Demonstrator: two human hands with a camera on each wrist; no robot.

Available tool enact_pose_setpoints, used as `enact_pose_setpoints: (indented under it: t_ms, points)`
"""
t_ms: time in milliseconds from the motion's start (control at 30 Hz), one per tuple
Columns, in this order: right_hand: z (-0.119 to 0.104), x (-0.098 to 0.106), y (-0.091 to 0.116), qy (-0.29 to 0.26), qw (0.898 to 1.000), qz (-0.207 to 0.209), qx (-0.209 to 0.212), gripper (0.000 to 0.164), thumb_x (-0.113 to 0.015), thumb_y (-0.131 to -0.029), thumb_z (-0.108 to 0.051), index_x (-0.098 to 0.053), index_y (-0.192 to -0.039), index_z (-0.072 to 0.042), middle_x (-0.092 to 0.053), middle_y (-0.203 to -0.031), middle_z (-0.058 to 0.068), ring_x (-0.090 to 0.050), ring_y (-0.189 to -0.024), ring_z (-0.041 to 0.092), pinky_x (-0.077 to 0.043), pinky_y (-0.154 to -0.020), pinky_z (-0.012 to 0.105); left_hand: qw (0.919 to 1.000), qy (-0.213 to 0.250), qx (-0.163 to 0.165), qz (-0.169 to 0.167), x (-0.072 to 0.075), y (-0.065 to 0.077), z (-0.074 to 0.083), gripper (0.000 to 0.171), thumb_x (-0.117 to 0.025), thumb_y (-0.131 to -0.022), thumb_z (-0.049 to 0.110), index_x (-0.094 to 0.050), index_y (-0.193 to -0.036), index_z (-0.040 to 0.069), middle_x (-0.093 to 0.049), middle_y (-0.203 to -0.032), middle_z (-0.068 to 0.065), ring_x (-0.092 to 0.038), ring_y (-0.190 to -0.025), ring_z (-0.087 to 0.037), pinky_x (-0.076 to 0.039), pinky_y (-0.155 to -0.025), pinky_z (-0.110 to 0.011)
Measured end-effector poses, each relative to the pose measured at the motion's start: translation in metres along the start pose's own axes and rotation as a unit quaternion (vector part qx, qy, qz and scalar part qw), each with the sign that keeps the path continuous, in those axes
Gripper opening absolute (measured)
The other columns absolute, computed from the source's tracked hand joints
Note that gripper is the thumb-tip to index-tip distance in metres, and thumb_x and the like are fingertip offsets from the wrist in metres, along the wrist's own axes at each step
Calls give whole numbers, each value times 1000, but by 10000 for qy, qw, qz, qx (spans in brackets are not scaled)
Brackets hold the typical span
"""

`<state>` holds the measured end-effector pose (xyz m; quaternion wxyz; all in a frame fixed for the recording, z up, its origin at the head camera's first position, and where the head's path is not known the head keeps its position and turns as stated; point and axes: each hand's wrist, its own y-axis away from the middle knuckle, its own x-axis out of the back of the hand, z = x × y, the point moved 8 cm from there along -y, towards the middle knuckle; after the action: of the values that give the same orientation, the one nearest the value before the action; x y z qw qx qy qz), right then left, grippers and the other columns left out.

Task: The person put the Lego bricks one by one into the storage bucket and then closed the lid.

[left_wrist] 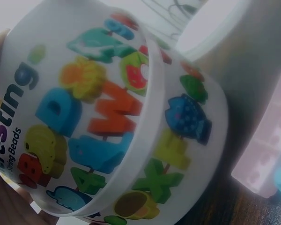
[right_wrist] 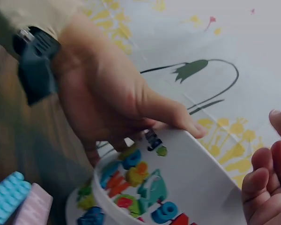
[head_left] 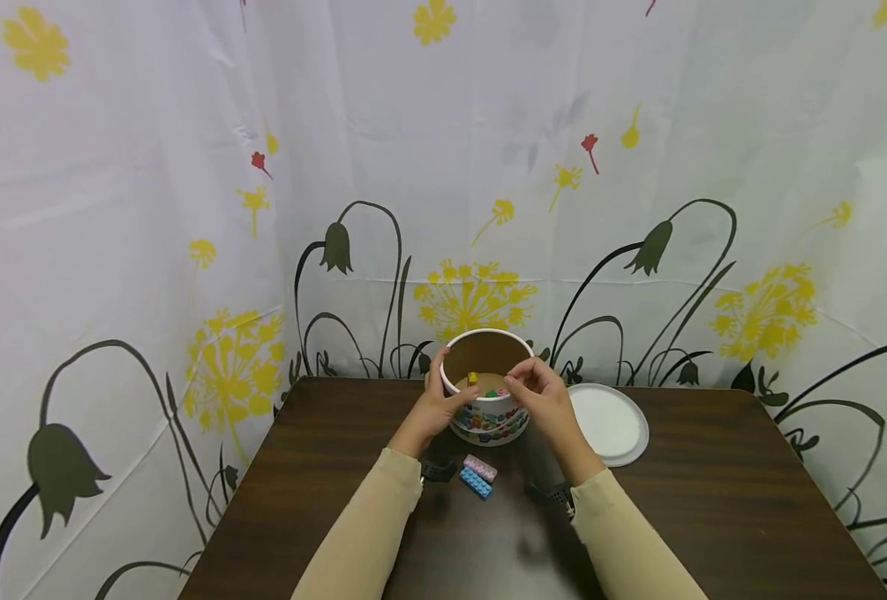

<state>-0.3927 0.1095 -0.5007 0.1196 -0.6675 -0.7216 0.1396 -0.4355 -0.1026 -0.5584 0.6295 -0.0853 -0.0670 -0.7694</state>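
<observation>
My left hand point(head_left: 436, 406) grips the left side of a white round tub point(left_wrist: 152, 98), its thumb across the front and fingers behind. The tub is tilted and printed with colourful letters and animals. Inside lie a yellow piece point(head_left: 473, 379) and small green and pink pieces point(head_left: 498, 392). Over the tub's right rim is my right hand point(head_left: 544, 400), fingers loosely bent. The right wrist view shows nothing between the visible fingers point(right_wrist: 257, 180) of that hand. On the table before the tub lie a pink toy brick point(head_left: 481, 468) and a blue toy brick point(head_left: 476, 483), side by side.
A white round lid point(head_left: 608, 423) lies on the dark wooden table point(head_left: 714, 500), right of the tub and beside my right forearm. Behind the table's back edge hangs a white flowered curtain point(head_left: 473, 167). Each wrist wears a dark strap point(right_wrist: 37, 65).
</observation>
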Motion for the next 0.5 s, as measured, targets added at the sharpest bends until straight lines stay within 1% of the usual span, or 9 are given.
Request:
enact_pose_setpoints:
  t_ms: [100, 167, 233, 300, 367, 433, 500]
  points:
    - [2, -1, 15, -8, 9998, -140, -155, 16, -74, -104, -9, -66, -111, 3, -67, -91, 1, -58, -78, 11, -53, -70, 26, 10000, -39, -10, 38, 0, 0, 1, 108, -86, -92, 44, -14, -173, 42, -20, -172, -22, -34, -152, -53, -37, -122, -68]
    - [5, -2, 25, 15, 9992, -232, -337, 17, -74, -104, -10, -65, -112, 3, -66, -92, 0, -57, -78, 11, -53, -70, 26, 10000, -43, -16, 48, 0, 0, 0, 109, -86, -91, 45, -14, -173, 42, -21, -172, -22, -34, -152, -52, -37, -123, -67]
    - [11, -2, 35, 31, 9978, -401, -531, 18, -73, -105, -10, -64, -113, 3, -64, -93, 0, -57, -78, 11, -53, -69, 27, 10000, -71, -26, 37, 0, 0, 0, 108, -86, -91, 45, -14, -173, 42, -20, -172, -22, -34, -153, -52, -36, -123, -67]
    - [20, -3, 46, 170, 9951, -592, -774, 17, -74, -104, -10, -65, -113, 2, -64, -93, 0, -57, -77, 10, -52, -68, 25, 10000, -53, -13, 18, -1, 0, -2, 108, -86, -92, 43, -15, -173, 42, -20, -173, -22, -33, -154, -52, -35, -124, -66]
    - [30, -6, 56, 386, 9902, -875, -1016, 18, -75, -103, -10, -66, -113, 1, -63, -93, 1, -57, -76, 10, -51, -67, 25, 10000, -70, -19, 21, -2, 0, -3, 107, -85, -92, 42, -15, -172, 43, -20, -173, -22, -34, -153, -51, -34, -125, -66]
    - [41, -11, 65, 672, 9838, -1199, -1154, 20, -76, -102, -11, -66, -114, 1, -63, -93, 3, -57, -75, 10, -50, -66, 23, 10000, -32, -32, 36, -1, -1, -3, 106, -85, -93, 40, -15, -172, 43, -21, -172, -22, -34, -153, -52, -33, -125, -67]
    - [52, -15, 72, 912, 9773, -1497, -1190, 23, -77, -101, -10, -66, -117, 3, -63, -94, 7, -56, -75, 11, -48, -65, 23, 10000, -9, -25, 53, -1, -1, -4, 105, -84, -93, 39, -15, -172, 44, -22, -170, -22, -35, -152, -52, -33, -125, -67]
